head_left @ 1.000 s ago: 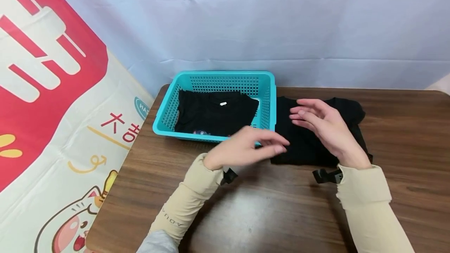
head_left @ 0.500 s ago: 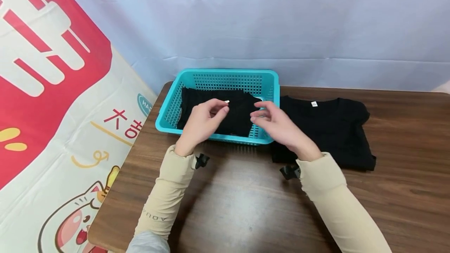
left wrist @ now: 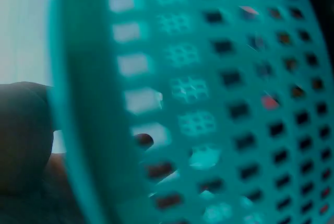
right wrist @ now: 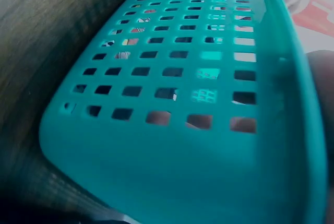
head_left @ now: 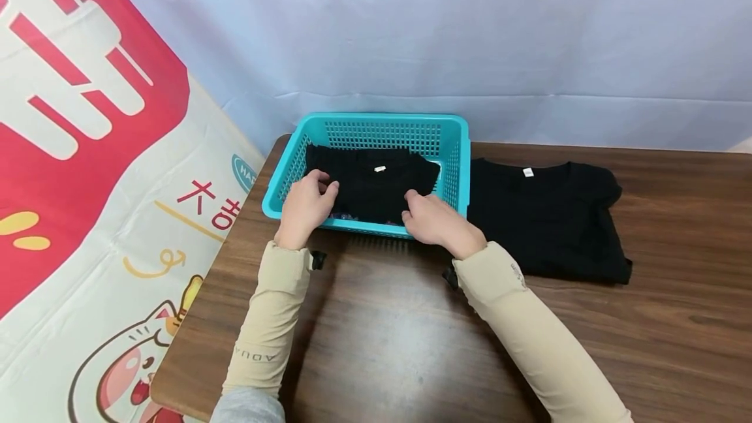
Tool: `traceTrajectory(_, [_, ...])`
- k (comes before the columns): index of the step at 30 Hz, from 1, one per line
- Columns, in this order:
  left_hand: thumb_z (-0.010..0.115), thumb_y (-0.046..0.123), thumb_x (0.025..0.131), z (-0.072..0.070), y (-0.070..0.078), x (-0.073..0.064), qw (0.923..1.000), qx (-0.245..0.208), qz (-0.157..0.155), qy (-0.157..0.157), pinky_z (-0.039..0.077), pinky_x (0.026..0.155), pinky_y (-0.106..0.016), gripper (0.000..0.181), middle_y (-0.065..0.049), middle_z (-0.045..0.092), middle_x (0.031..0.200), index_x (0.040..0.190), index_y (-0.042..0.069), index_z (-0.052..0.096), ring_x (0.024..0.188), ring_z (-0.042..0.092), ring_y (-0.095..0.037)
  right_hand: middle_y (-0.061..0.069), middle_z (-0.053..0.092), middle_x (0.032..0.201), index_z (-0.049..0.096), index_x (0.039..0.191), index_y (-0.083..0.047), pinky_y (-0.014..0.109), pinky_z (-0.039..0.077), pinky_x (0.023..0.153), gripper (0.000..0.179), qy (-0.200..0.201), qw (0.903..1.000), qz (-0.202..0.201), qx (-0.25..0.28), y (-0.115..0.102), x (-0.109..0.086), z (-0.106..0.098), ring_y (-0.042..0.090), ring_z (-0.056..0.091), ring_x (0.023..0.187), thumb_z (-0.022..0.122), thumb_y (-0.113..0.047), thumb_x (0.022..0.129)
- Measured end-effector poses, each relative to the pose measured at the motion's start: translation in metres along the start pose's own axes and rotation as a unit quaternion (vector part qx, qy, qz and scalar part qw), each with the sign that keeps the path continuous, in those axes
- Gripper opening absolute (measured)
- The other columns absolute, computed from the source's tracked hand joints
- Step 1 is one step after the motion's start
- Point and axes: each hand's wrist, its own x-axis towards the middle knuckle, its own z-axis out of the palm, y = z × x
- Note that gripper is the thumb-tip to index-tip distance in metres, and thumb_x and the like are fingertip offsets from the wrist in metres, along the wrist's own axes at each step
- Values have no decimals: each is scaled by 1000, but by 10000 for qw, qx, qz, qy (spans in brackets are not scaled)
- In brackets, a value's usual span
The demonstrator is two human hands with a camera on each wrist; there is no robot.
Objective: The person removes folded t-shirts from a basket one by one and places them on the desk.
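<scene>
A folded black T-shirt with a white neck label lies in a turquoise plastic basket. Coloured print shows at the shirt's near edge. My left hand reaches over the near rim at the shirt's left side, fingers bent and thumb apart from them. At the shirt's near right corner, my right hand reaches over the same rim; its fingertips are partly hidden, so I cannot tell whether they pinch the cloth. The basket wall fills the left wrist view, and its perforated side fills the right wrist view.
Right of the basket, a second folded black T-shirt lies flat on the brown wooden table. A pale cloth backdrop hangs behind. A printed banner stands along the table's left edge.
Both hands have moved left from above the second T-shirt and the basket's front to inside the basket's near rim. They have spread apart and lowered toward the shirt's near corners.
</scene>
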Motion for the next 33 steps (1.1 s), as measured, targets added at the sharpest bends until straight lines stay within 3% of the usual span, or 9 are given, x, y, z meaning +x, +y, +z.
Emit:
traceTrajectory(6, [51, 37, 99, 5, -15, 8, 9976, 509, -430, -186, 51, 82, -51, 49, -21, 60, 123, 133, 3, 51, 101, 60, -37, 6, 47, 67, 35, 143, 6, 32, 40, 62, 51, -338, 9989, 332, 6, 5, 13, 0, 14, 32, 47, 35, -24, 102])
traceTrajectory(9, [52, 36, 98, 6, -19, 15, 9964, 633, -499, -261, 49, 88, -53, 50, -23, 56, 128, 135, 1, 48, 106, 57, -39, 9, 48, 81, 35, 143, 5, 35, 41, 75, 50, -548, 9974, 451, 84, 8, 18, -1, 17, 41, 58, 33, -24, 102])
traceTrajectory(14, [54, 36, 98, 6, -25, 23, 9939, 776, -638, -462, 45, 96, -54, 56, -27, 48, 133, 138, -2, 43, 115, 52, -42, 13, 49, 97, 25, 150, 2, 39, 38, 85, 56, -816, 9942, 683, 183, 13, 24, -1, 20, 45, 72, 32, -25, 102])
traceTrajectory(17, [54, 36, 97, 5, -28, 25, 9917, 870, -736, -599, 45, 97, -55, 60, -29, 47, 134, 139, -3, 40, 116, 50, -44, 17, 49, 125, 20, 152, 1, 41, 38, 89, 58, -935, 9926, 760, 165, 14, 26, -1, 23, 49, 89, 31, -25, 102])
traceTrajectory(21, [56, 38, 96, 5, -28, 29, 9869, 1107, -814, -849, 46, 95, -56, 62, -30, 47, 133, 138, -3, 40, 114, 51, -45, 17, 27, 156, 14, 154, -1, 45, 38, 102, 59, -1123, 9905, 789, 118, 16, 29, -2, 28, 44, 118, 30, -20, 100])
traceTrajectory(27, [59, 43, 93, 7, -29, 35, 9775, 1400, -962, -1254, 49, 91, -54, 67, -29, 52, 130, 140, 0, 38, 110, 56, -44, 17, 20, 160, 13, 154, 1, 51, 29, 115, 63, -1224, 9906, 589, 138, 18, 37, -1, 33, 29, 144, 38, -23, 101])
traceTrajectory(30, [64, 42, 90, 7, -31, 37, 9759, 1415, -945, -1367, 50, 90, -53, 70, -28, 54, 130, 140, 1, 37, 110, 58, -43, 17, 18, 161, 12, 153, 1, 51, 26, 117, 67, -1281, 9904, 479, 216, 19, 41, 0, 33, 23, 147, 44, -25, 100])
traceTrajectory(33, [68, 36, 88, 7, -34, 40, 9777, 1297, -857, -1411, 48, 94, -52, 73, -27, 52, 135, 144, 3, 34, 115, 55, -42, 17, 23, 159, 15, 153, 1, 51, 27, 116, 70, -1237, 9912, 377, 283, 18, 44, 0, 32, 28, 144, 50, -25, 98])
